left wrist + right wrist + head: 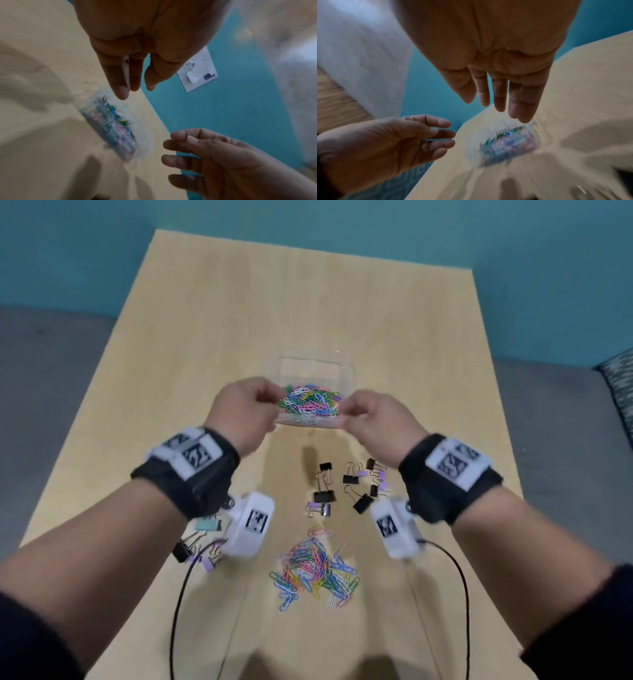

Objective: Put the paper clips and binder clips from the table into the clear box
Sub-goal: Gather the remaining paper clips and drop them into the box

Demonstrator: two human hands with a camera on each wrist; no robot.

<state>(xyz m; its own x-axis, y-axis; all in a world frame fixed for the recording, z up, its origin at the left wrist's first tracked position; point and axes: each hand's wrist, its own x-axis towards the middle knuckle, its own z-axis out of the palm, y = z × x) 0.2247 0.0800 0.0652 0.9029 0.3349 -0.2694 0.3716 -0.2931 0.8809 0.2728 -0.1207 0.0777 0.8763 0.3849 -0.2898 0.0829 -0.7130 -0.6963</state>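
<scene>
So some paper clips (pixel 310 402) sit in the box (pixel 308 371). More clips (pixel 313 573) and binder clips (pixel 349 486) wait at 6 o'clock on the desk (pixel 239 320). Both hands (pixel 243 412) (pixel 378 417) hang loose, fingers holding nothing.

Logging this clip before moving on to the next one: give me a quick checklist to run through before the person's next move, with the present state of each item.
1. Left hand empty: ok, fingers relaxed and holding nothing in the left wrist view.
2. Right hand empty: ok, fingers relaxed and holding nothing.
3. Clear plastic box upright on the light wooden table, top open: ok.
4. Loose pile of coloured paper clips cleared from the table: not ok, it lies near the person.
5. Black and lilac binder clips cleared: not ok, they are scattered between pile and box.
6. No clips spilled at the box's near rim: cannot tell, the hands cover it.
</scene>
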